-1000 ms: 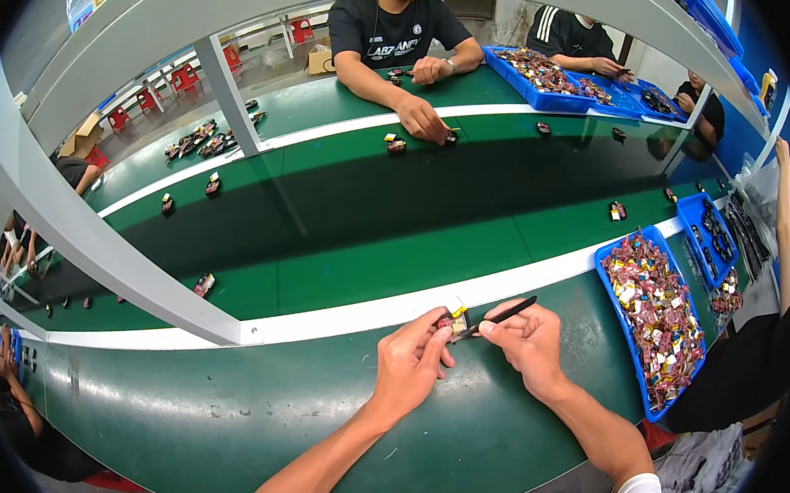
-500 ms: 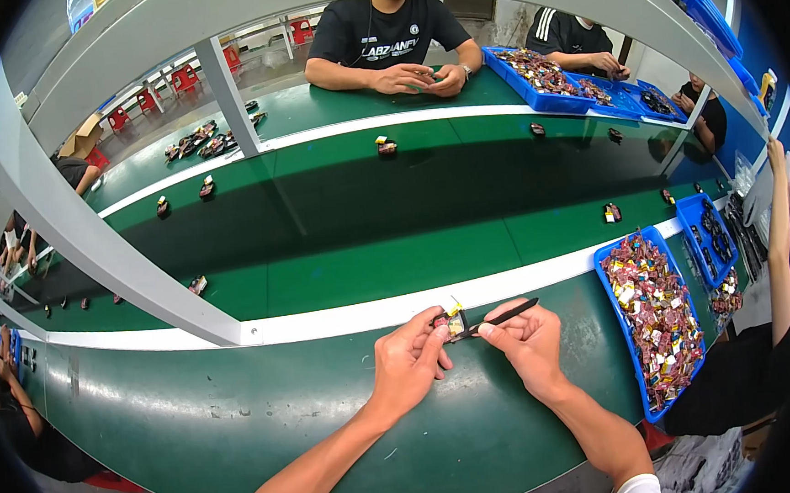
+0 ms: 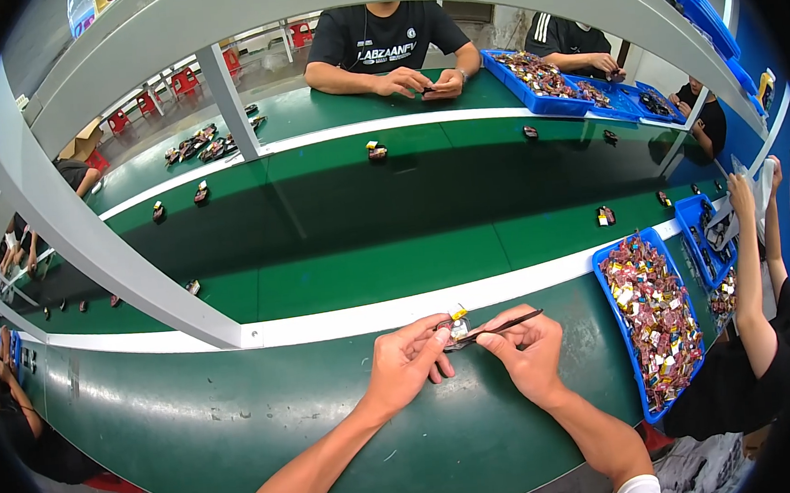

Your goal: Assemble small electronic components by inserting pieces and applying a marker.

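My left hand (image 3: 402,367) pinches a small part in a dark casing (image 3: 459,330), with white and yellow on it, between thumb and fingers above the near worktop. Slim black tweezers (image 3: 514,321) are gripped in my right hand (image 3: 531,358). Their tip points left and meets the part near my left thumb. The fingers hide much of the part, and I cannot make out exactly what the tip touches.
On the right, a blue tray (image 3: 624,345) holds a heap of small red, yellow and white pieces (image 3: 654,320). Beyond the white ledge (image 3: 400,315) runs a green conveyor belt (image 3: 378,261) bearing spaced dark parts. A grey post (image 3: 110,230) rises at left. Co-workers sit across and at right.
The tweezers have turned in my right hand and look thinner, their tip still at the part. Parts on the belt have shifted slightly. The co-worker at right now raises two hands with a pale sheet.
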Action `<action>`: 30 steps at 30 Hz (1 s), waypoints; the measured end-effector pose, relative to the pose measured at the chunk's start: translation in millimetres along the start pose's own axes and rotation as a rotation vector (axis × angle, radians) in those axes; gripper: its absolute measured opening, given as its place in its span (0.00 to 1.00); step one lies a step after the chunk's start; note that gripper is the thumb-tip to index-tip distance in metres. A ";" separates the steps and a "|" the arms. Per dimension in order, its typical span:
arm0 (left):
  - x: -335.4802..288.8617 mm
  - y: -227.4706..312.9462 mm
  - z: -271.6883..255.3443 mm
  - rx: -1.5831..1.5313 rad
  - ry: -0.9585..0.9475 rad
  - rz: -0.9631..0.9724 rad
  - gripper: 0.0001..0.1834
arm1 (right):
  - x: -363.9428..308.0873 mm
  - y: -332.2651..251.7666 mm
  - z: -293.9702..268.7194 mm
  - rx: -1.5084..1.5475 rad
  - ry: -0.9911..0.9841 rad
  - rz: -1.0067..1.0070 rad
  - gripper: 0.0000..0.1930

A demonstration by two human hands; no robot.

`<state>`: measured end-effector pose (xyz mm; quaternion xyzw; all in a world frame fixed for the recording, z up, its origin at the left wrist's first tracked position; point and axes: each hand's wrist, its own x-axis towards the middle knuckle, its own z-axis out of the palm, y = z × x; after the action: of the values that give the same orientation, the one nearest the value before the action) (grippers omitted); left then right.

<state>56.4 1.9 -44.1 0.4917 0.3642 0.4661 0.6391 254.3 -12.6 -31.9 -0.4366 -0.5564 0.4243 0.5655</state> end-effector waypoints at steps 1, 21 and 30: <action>-0.1 -0.3 -0.2 0.001 -0.005 0.006 0.19 | -0.3 0.2 0.2 0.000 0.000 0.000 0.07; -1.8 2.3 0.2 -0.008 -0.009 0.003 0.16 | -0.5 -5.5 2.1 -0.065 -0.031 0.005 0.06; -2.9 -2.2 1.1 -0.012 0.006 0.005 0.15 | -1.5 -4.0 3.1 0.010 -0.026 0.055 0.06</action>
<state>57.0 -1.4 -46.0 0.4875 0.3619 0.4713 0.6397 251.2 -15.0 -28.4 -0.4434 -0.5494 0.4483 0.5483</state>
